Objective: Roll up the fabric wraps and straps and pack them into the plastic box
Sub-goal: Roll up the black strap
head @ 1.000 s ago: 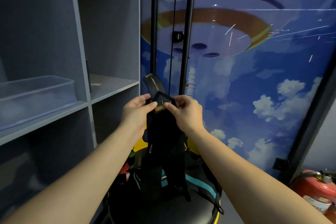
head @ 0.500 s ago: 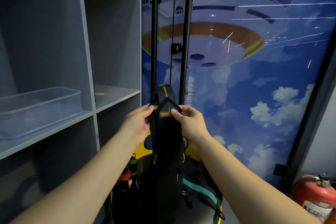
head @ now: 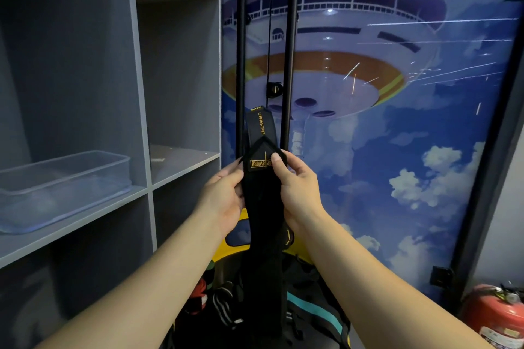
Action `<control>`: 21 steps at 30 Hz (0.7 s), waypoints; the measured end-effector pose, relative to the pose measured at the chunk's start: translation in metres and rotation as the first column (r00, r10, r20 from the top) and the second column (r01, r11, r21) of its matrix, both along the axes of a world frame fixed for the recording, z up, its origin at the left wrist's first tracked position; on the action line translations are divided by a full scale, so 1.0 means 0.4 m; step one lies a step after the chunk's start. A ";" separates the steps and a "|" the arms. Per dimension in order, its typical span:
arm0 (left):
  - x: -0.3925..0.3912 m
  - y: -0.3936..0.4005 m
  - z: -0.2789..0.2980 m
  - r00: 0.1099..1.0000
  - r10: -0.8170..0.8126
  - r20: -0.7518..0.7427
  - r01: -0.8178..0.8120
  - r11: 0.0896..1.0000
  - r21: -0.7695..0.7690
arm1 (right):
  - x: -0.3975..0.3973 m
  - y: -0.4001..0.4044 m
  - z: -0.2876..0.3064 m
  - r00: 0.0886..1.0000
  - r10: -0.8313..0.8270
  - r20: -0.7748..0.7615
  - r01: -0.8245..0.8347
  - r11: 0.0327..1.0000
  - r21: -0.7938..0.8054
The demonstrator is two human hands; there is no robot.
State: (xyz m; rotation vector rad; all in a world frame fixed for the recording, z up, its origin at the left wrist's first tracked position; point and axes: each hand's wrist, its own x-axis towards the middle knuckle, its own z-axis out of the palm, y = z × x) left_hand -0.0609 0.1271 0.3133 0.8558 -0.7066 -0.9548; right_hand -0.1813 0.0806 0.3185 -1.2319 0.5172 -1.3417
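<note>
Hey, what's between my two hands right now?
In the head view, the black fabric wrap hangs between the left hand and right hand; both pinch its edges.

- We see a black wrap (head: 262, 201) with gold lettering.
- We see a clear box (head: 65, 178), grey shelves (head: 181, 161), a red extinguisher (head: 494, 317), and a blue cloud-patterned wall (head: 397, 164).
</note>
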 end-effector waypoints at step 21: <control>-0.045 0.021 0.036 0.996 0.071 0.049 -0.065 0.991 -0.115 | 0.011 -0.024 0.002 0.702 -0.700 -0.132 0.515 0.627 -0.585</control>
